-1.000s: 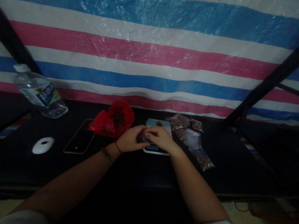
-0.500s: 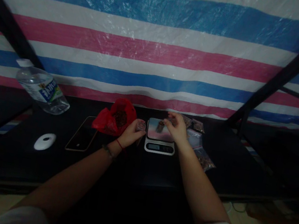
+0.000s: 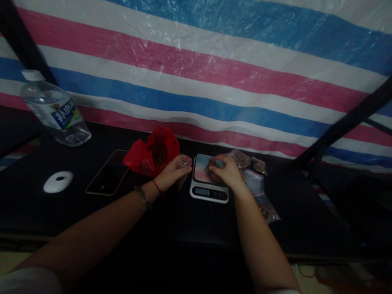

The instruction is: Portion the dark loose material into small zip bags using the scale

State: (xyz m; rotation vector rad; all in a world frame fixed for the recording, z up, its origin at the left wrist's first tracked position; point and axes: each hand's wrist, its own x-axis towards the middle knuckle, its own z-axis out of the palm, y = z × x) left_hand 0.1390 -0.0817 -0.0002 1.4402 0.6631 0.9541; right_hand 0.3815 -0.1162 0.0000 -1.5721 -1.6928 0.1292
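With the left hand pinching a small clear bag and the right hand closed on dark bits on the scale, pieces may scatter onto the dark table.

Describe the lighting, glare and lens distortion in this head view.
Head view: dim and underexposed, so the black table swallows detail; the striped plastic tarp shows crinkly glare; wide-angle lens bows its stripes; the small clear bag in the left hand and the right hand on the white digital scale look soft.
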